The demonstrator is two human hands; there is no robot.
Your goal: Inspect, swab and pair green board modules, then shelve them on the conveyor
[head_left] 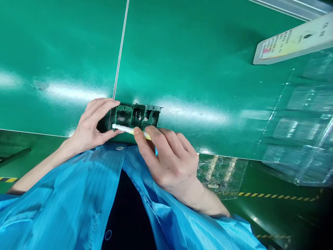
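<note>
**Two hands work on one small circuit board at the table's near edge**

One green circuit board [135, 116] lies flat on a green table [195, 52], right at the edge nearest the person. Its top appears divided into three sections carrying small dark components.

One thin stick [125, 128] – white at its left end, yellowish toward the right – lies across the board's near side, and its white tip touches the board's left corner.

The left hand [91, 125] pinches the board's left end, with the forefinger curved over the far side and the thumb at the near side. The right hand [169, 156] is closed around the stick, gripping it between thumb and forefinger while the other fingers curl.

Both forearms come out of one blue striped coat [65, 201] at the bottom.

One pale seam line [121, 48] runs up the table from the board. At the far right sits clear plastic tray packaging [304, 132] – the number of trays cannot be told. One printed card [291, 41] lies beyond it. More clear packaging [221, 173] shows below the table edge.
</note>
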